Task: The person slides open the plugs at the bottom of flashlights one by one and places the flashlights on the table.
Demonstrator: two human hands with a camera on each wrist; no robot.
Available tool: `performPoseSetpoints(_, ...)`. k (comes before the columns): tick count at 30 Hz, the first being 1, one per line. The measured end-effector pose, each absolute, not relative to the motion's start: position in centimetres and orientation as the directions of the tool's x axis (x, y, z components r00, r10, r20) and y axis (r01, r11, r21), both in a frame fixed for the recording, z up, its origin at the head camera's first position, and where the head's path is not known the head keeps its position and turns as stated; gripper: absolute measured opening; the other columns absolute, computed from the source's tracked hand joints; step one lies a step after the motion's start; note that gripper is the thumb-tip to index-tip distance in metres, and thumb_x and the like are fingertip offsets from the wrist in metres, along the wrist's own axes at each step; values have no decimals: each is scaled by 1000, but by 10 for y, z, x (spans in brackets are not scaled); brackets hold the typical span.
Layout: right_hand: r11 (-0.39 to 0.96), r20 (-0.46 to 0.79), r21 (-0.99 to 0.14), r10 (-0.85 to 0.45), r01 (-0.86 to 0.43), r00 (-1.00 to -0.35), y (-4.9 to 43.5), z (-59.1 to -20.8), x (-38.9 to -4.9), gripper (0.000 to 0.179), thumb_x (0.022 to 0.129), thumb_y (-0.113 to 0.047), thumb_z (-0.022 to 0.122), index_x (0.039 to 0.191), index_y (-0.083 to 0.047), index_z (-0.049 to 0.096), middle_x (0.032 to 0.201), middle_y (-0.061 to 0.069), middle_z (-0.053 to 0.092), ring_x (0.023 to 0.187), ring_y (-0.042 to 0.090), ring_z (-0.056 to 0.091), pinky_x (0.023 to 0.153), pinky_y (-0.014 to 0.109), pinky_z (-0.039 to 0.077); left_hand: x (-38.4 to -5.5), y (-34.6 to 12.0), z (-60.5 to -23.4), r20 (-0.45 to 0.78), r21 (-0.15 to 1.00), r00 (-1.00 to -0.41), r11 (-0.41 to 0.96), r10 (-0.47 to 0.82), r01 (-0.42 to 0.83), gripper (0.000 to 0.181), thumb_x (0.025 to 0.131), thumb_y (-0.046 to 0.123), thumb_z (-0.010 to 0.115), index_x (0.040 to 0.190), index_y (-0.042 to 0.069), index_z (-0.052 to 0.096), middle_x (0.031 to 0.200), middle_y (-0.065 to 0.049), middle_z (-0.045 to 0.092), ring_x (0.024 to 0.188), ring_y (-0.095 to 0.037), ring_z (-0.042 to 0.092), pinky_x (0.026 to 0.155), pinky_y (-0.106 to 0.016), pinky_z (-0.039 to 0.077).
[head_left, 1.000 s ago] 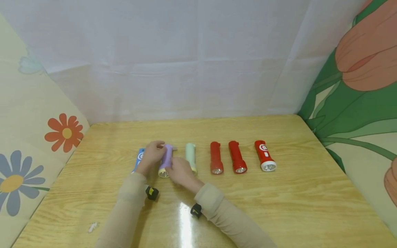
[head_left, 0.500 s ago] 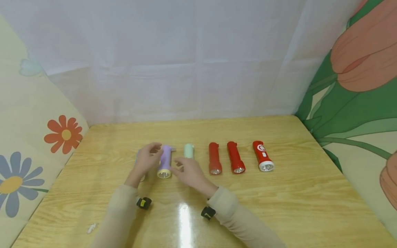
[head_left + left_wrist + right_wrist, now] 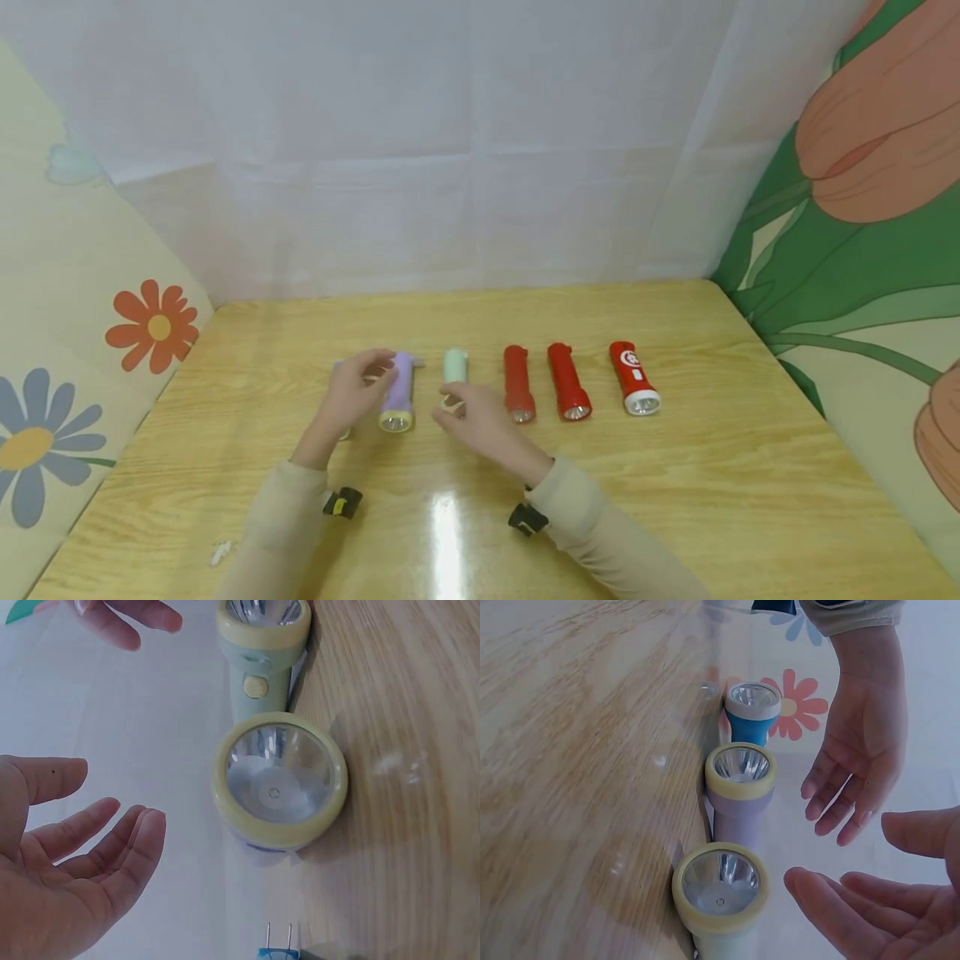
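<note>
My left hand [image 3: 351,400] hovers at the left side of a purple flashlight [image 3: 401,385] with a cream-rimmed lens, fingers loosely bent and nothing between them. In the left wrist view, thumb and fingers stand well apart, beside that flashlight's lens. My right hand [image 3: 487,429] is over the lens end of a mint green flashlight [image 3: 454,365], also holding nothing; its thumb and fingertips show a gap in the right wrist view. Beyond the purple one in that view lies a blue flashlight [image 3: 748,729] with a white lens rim, mostly hidden behind my left hand in the head view.
To the right lie two red flashlights, one [image 3: 517,375] beside the other [image 3: 567,379], then a red flashlight with a white rim [image 3: 634,375]. All lenses face me on the wooden table [image 3: 675,500]. A white cloth [image 3: 480,167] hangs behind the table.
Both hands have come off the purple flashlight. The right hand has moved right, over the mint green one; the left has drawn slightly left and back. The purple flashlight stays lying in the row.
</note>
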State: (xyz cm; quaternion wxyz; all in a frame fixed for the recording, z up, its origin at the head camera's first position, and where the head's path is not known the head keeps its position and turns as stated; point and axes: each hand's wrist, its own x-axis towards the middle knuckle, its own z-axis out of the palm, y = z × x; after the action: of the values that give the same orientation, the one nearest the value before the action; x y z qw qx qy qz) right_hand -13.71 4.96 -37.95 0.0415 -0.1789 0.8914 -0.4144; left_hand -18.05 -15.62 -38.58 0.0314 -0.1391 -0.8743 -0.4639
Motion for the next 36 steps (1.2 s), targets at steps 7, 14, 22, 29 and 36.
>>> performPoseSetpoints(7,595,71,-757,-338,-271,-938,59,-380,-136,37,87,-20,62,116,2,57,103,15,64,82,22,64,63,25,52,-176,-150,-381,160,802,-960,537,229,261,33,88,8,57,118,-5,53,107,-19,59,97,-31,57,82,-40,49)
performPoseSetpoints(14,620,94,-730,-325,-287,-941,70,-382,-133,39,85,-22,64,115,1,58,103,14,64,82,21,64,64,27,52,-175,-143,-381,160,799,-953,532,258,279,33,89,9,57,118,-4,54,106,-19,60,97,-31,58,81,-39,50)
performPoseSetpoints(22,594,91,-758,-314,-270,-945,79,-384,-132,40,85,-21,63,118,2,56,105,17,63,82,22,64,65,28,52,-177,-139,-382,202,797,-936,508,288,328,31,87,7,58,116,-5,55,104,-18,60,94,-30,58,79,-38,50)
performPoseSetpoints(29,634,68,-736,-281,-238,-957,87,-385,-131,39,87,-21,61,119,0,55,105,15,63,84,22,62,67,29,52,-179,-134,-379,197,788,-933,517,302,334,33,87,8,58,118,-4,54,104,-16,61,93,-28,59,79,-38,50)
performPoseSetpoints(36,635,57,-740,-268,-221,-962,93,-386,-131,40,87,-24,61,118,1,56,106,17,62,85,25,63,67,32,52,-183,-131,-379,161,779,-930,536,332,326,36,89,14,57,122,-1,52,108,-15,60,96,-27,58,81,-38,49)
